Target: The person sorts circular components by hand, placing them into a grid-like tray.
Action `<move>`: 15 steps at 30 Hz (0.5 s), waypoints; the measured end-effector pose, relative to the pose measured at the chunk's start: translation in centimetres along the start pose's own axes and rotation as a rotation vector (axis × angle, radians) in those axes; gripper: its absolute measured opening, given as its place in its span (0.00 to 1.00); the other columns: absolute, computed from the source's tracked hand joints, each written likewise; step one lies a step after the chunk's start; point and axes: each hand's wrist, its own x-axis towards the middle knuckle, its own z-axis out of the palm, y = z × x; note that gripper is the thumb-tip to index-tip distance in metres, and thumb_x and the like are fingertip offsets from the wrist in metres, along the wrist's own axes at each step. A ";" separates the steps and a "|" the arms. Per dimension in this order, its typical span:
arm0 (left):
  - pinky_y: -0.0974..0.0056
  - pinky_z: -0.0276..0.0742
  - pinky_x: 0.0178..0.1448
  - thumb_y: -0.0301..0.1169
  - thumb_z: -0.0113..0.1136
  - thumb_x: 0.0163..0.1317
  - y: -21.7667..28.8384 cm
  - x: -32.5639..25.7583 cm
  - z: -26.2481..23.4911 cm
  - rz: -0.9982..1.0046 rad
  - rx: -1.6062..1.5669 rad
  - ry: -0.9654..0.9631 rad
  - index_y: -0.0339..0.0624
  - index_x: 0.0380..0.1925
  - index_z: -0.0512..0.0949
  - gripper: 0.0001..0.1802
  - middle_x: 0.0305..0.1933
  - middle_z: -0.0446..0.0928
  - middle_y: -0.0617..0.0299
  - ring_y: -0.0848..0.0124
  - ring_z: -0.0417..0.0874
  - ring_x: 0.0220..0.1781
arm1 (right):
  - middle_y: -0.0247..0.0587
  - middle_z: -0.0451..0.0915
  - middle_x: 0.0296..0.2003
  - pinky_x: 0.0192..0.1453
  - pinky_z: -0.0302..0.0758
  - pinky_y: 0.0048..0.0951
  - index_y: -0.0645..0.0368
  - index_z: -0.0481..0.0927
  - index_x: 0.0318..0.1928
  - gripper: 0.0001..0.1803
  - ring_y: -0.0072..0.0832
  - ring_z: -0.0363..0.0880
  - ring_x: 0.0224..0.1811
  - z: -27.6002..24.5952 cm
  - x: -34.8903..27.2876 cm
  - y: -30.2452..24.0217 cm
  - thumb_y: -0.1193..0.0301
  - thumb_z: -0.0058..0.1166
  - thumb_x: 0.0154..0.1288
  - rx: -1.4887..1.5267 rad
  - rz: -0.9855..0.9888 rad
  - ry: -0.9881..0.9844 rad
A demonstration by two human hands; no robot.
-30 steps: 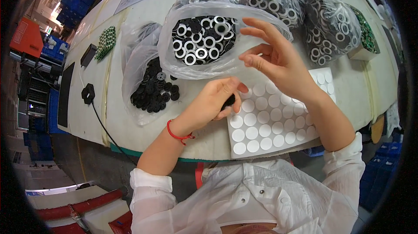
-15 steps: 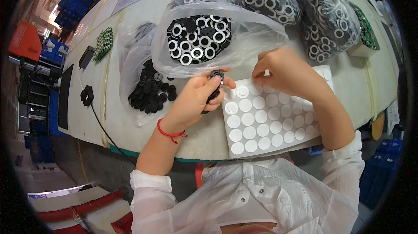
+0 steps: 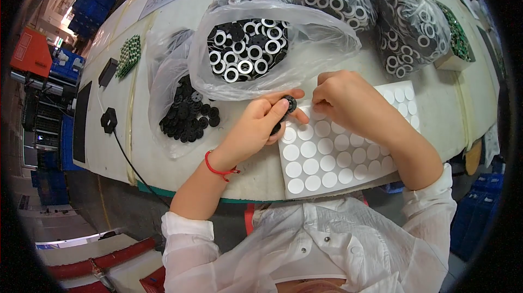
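Observation:
My left hand (image 3: 255, 125) is closed around several small black round plastic parts (image 3: 289, 103), one held up between thumb and fingers. To its right, my right hand (image 3: 344, 97) hovers at the upper left of a sheet of white round stickers (image 3: 297, 170), its fingertips pinched together. Whatever sits in that pinch is hidden by the fingers. Left of my hands, loose black round parts (image 3: 188, 113) spill from a clear plastic bag. Behind my hands, an opened clear bag (image 3: 321, 47) shows many black parts with white rings (image 3: 245, 67).
Two more full clear bags (image 3: 338, 1) (image 3: 414, 31) of ringed parts stand at the back right, beside a box of green pieces (image 3: 456, 47). On the left lie a green-and-white stack (image 3: 128, 57), a small black box (image 3: 108, 72) and a black hexagonal piece (image 3: 109, 120) with a cable.
My left hand has shifted right with the black parts, toward my right hand. My right hand has drawn slightly left and nearer, its fingers curling in tighter.

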 end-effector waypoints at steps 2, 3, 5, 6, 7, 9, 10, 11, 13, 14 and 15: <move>0.78 0.56 0.20 0.39 0.41 0.75 -0.4 0.1 0.2 0.057 0.060 0.022 0.36 0.58 0.69 0.21 0.39 0.81 0.60 0.86 0.60 0.17 | 0.49 0.78 0.27 0.36 0.75 0.39 0.67 0.80 0.25 0.03 0.44 0.79 0.30 0.0 0.1 0.0 0.79 0.59 0.48 -0.029 -0.006 -0.026; 0.78 0.56 0.20 0.39 0.41 0.75 -0.5 0.1 0.1 0.057 0.060 0.022 0.36 0.58 0.69 0.21 0.39 0.81 0.60 0.86 0.60 0.17 | 0.49 0.79 0.27 0.36 0.75 0.39 0.67 0.80 0.26 0.03 0.44 0.79 0.30 0.0 0.1 0.2 0.79 0.59 0.48 -0.025 -0.011 -0.017; 0.78 0.56 0.20 0.39 0.41 0.75 -0.6 0.2 0.1 0.049 0.102 0.053 0.36 0.57 0.69 0.20 0.38 0.81 0.60 0.86 0.60 0.16 | 0.49 0.79 0.27 0.36 0.75 0.39 0.67 0.80 0.26 0.04 0.44 0.79 0.29 0.1 0.4 0.5 0.79 0.59 0.48 -0.019 -0.017 -0.008; 0.78 0.56 0.20 0.39 0.41 0.75 -0.5 0.2 0.1 0.049 0.103 0.050 0.36 0.57 0.69 0.20 0.38 0.81 0.60 0.86 0.60 0.16 | 0.50 0.79 0.26 0.35 0.75 0.38 0.67 0.80 0.27 0.04 0.44 0.79 0.28 -0.1 0.4 0.8 0.79 0.59 0.47 0.005 -0.001 -0.037; 0.78 0.56 0.20 0.38 0.41 0.75 -0.4 0.2 0.1 0.037 0.105 0.045 0.35 0.58 0.69 0.20 0.39 0.81 0.59 0.85 0.61 0.16 | 0.50 0.80 0.26 0.33 0.74 0.38 0.66 0.80 0.27 0.05 0.44 0.79 0.27 -0.2 0.5 1.0 0.78 0.59 0.47 0.029 0.016 -0.067; 0.78 0.56 0.20 0.38 0.41 0.75 -0.3 0.2 0.1 0.025 0.108 0.037 0.35 0.59 0.68 0.21 0.39 0.82 0.59 0.85 0.61 0.16 | 0.48 0.79 0.24 0.32 0.74 0.35 0.66 0.80 0.27 0.04 0.40 0.78 0.25 -1.1 0.5 0.7 0.78 0.58 0.49 0.087 0.050 -0.222; 0.78 0.56 0.20 0.37 0.41 0.75 -0.2 0.2 0.1 0.031 0.100 0.050 0.35 0.59 0.68 0.21 0.40 0.82 0.59 0.85 0.61 0.16 | 0.47 0.78 0.22 0.30 0.73 0.32 0.66 0.80 0.28 0.04 0.36 0.77 0.23 -1.7 0.5 0.3 0.77 0.57 0.50 0.147 0.082 -0.379; 0.78 0.56 0.20 0.37 0.41 0.75 -0.1 0.2 0.2 0.036 0.092 0.064 0.35 0.60 0.68 0.21 0.40 0.82 0.58 0.85 0.61 0.16 | 0.47 0.78 0.22 0.30 0.73 0.32 0.66 0.80 0.28 0.04 0.36 0.77 0.23 -2.2 0.3 -0.3 0.77 0.57 0.50 0.146 0.084 -0.378; 0.78 0.56 0.19 0.37 0.42 0.75 -0.1 0.0 0.5 0.048 0.064 0.097 0.35 0.60 0.68 0.21 0.40 0.82 0.59 0.85 0.61 0.16 | 0.41 0.76 0.18 0.30 0.71 0.30 0.65 0.79 0.27 0.07 0.27 0.73 0.20 -2.6 0.0 -1.5 0.73 0.54 0.53 0.469 0.055 -0.604; 0.78 0.56 0.19 0.37 0.42 0.75 -0.2 -0.1 0.6 0.058 0.036 0.127 0.36 0.60 0.69 0.20 0.40 0.82 0.59 0.85 0.60 0.16 | 0.41 0.76 0.18 0.30 0.71 0.30 0.65 0.79 0.27 0.07 0.27 0.73 0.20 -2.4 0.0 -1.5 0.73 0.54 0.53 0.468 0.051 -0.608; 0.78 0.56 0.19 0.37 0.42 0.75 -0.3 -0.1 0.6 0.058 0.035 0.130 0.36 0.60 0.69 0.20 0.40 0.82 0.59 0.85 0.60 0.16 | 0.37 0.75 0.18 0.29 0.70 0.28 0.65 0.78 0.27 0.07 0.23 0.71 0.21 -2.2 0.0 -1.3 0.73 0.54 0.54 0.634 0.062 -0.549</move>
